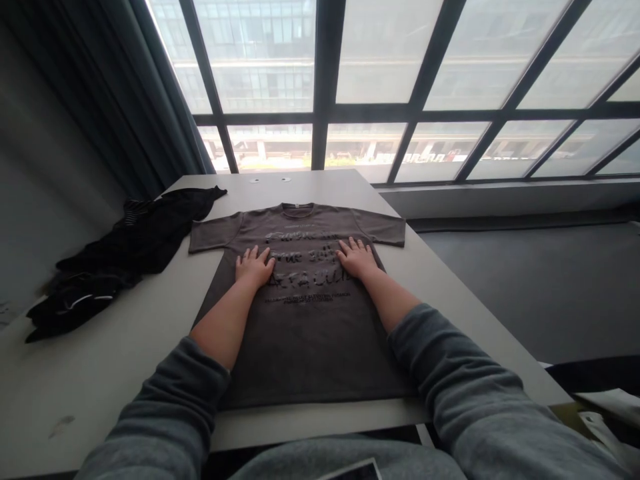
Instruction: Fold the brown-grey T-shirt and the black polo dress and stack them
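A dark grey T-shirt (305, 320) with black printed lettering lies flat, front up, on the white table (125, 347), its collar pointing away from me and both sleeves spread out. My left hand (254, 265) rests palm down on the chest print, fingers apart. My right hand (356, 257) lies flat on the print a little to the right, fingers also spread. Neither hand holds anything. Grey sleeves cover both my forearms near the bottom of the view.
A heap of black clothes (120, 257) lies on the table's left side, reaching toward the shirt's left sleeve. Large windows (380, 87) rise behind the table. A dark curtain (115, 100) hangs at the left. Dark floor (540, 287) lies to the right.
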The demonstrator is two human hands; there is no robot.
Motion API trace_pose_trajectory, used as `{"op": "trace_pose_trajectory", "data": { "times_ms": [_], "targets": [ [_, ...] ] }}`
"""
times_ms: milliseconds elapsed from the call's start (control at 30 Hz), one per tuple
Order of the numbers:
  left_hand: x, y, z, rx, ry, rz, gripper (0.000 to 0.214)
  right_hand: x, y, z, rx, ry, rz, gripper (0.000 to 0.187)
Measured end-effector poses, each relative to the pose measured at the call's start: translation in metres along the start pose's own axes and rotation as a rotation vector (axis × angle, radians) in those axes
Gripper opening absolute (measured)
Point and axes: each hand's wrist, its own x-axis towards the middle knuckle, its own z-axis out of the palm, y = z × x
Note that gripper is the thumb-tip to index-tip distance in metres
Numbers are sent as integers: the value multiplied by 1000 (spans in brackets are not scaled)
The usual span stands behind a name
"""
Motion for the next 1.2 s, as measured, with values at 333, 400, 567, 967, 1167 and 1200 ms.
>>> {"op": "trace_pose_trajectory", "data": {
  "times_ms": [333, 400, 567, 967, 1167, 1200],
  "targets": [
    [5, -35, -9, 28, -20, -135, 72, 10, 20, 2, -30, 51, 98, 72],
    [6, -42, -11, 32, -12, -142, 72, 11, 25, 3, -22, 70, 104, 71],
    [6, -43, -13, 26, 5, -130, 73, 8, 27, 6, 10, 170, 45, 65],
    [-53, 51, -8, 37, -129, 722, 60, -31, 19, -3, 97, 105, -398, 49],
    [-56, 54, -5, 7, -166, 697, 62, -137, 40, -4, 58, -24, -506, 63],
    [-56, 54, -6, -2, -166, 695, 62, -156, 44, -4, 58, -56, -520, 64]
  ]
}}
